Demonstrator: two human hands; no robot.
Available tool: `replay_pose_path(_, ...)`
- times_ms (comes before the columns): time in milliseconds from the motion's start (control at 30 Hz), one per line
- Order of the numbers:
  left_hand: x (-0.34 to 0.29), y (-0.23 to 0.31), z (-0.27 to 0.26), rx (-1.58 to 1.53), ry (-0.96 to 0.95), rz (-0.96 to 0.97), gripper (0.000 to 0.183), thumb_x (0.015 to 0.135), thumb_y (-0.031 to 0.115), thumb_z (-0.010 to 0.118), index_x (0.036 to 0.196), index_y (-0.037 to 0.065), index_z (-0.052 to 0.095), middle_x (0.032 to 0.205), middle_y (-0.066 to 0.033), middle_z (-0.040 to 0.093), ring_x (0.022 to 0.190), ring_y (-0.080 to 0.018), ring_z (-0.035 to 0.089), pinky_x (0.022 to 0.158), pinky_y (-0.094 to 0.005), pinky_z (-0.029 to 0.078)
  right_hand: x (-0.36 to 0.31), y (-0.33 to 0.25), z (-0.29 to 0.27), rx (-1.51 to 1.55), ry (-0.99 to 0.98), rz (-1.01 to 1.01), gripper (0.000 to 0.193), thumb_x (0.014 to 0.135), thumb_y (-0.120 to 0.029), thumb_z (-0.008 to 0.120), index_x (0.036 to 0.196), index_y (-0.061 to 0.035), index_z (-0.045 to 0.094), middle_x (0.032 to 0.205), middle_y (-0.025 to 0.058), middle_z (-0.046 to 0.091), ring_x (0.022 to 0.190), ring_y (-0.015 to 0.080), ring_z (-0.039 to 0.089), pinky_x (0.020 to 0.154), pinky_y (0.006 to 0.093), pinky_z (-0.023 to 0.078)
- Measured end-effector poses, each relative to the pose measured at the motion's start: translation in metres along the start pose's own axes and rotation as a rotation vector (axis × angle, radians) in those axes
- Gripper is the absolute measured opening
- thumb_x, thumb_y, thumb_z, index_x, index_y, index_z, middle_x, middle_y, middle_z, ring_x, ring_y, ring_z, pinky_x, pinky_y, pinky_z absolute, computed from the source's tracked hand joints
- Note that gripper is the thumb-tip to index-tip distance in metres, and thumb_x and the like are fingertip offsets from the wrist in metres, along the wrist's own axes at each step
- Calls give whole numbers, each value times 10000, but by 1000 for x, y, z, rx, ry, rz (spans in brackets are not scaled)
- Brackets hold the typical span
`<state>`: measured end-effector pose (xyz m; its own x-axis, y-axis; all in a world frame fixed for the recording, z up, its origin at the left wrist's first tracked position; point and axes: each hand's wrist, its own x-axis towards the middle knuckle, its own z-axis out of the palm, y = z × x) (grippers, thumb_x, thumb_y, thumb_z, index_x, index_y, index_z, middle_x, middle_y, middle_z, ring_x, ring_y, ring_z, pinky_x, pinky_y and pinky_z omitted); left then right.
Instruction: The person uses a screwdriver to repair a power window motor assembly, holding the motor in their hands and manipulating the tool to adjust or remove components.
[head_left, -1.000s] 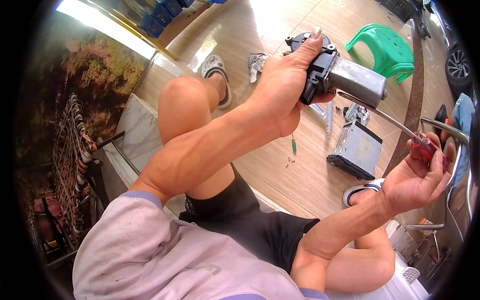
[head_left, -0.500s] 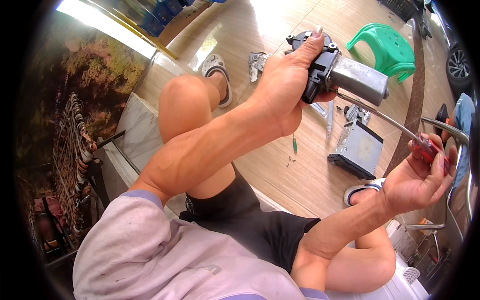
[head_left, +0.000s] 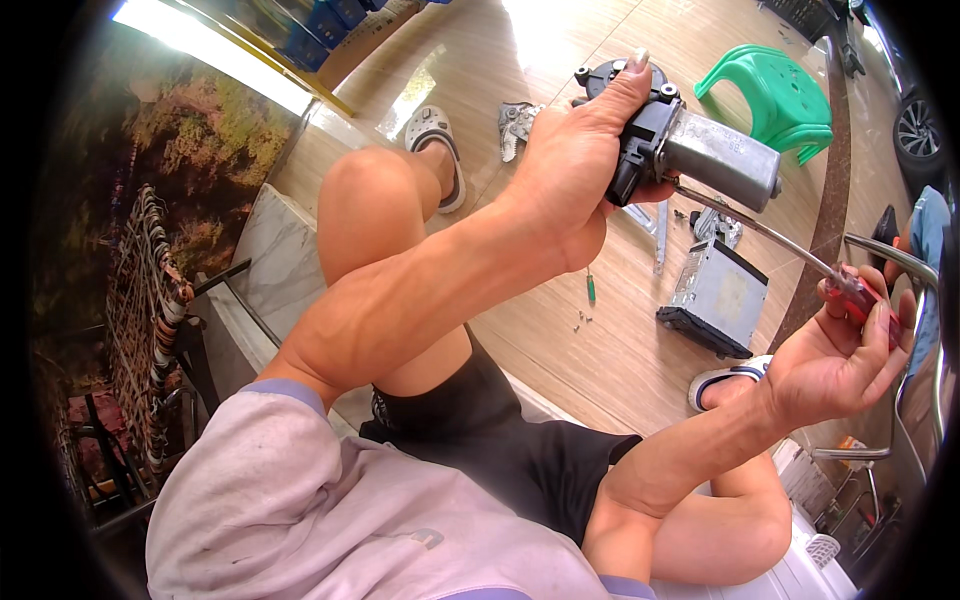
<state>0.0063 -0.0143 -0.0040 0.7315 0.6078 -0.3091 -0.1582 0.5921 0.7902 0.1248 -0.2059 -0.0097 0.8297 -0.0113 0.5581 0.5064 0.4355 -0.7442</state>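
Observation:
My left hand [head_left: 575,150] is wrapped round the black gear housing of a small electric motor [head_left: 725,160], its thumb lying on top. The motor's silver metal can points to the right. In my right hand [head_left: 835,355] is the red handle of a screwdriver [head_left: 760,232], gripped between thumb and fingers. Its long metal shaft runs up and left to the motor's underside, close to my left fingers. Where the tip meets the motor is hidden.
A silver box-shaped unit [head_left: 715,290], metal brackets [head_left: 517,128], a green-handled screwdriver [head_left: 591,287] and several small screws [head_left: 582,320] lie on the tiled floor [head_left: 540,350]. A green plastic stool [head_left: 770,95] stands far right. A metal-framed chair [head_left: 890,452] is close to my right hand.
Both hands hold nearly the same places. The motor has shifted very slightly to the right and turned a little, showing more of the can's printed face.

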Motion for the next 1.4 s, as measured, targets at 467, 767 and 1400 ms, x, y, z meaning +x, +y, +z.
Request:
replay_pose_path(467,0,0,-1,-27,-10,13,331,933,415,640,1026,99,614,908,-8,675,785,-92,658,648,-291,598,0,-1,-5,13,12,17,316,908,-67,506,1201,47,526,1038,273,643,790,295,671,674,338,563)
replay_pose_path(767,-1,1,0,-15,-7,1,328,930,416,643,1016,101,616,906,-5,673,785,-92,656,644,-290,596,1,1,-7,-2,6,2,310,908,-58,500,1198,47,534,1118,262,632,806,289,681,649,340,574)
replay_pose_path(1400,0,0,-1,3,4,2,339,927,428,644,1020,104,621,920,-3,678,797,-94,657,654,-293,589,1,-1,0,9,-35,15,295,927,-57,526,1203,45,533,1005,245,662,756,246,689,598,297,567)
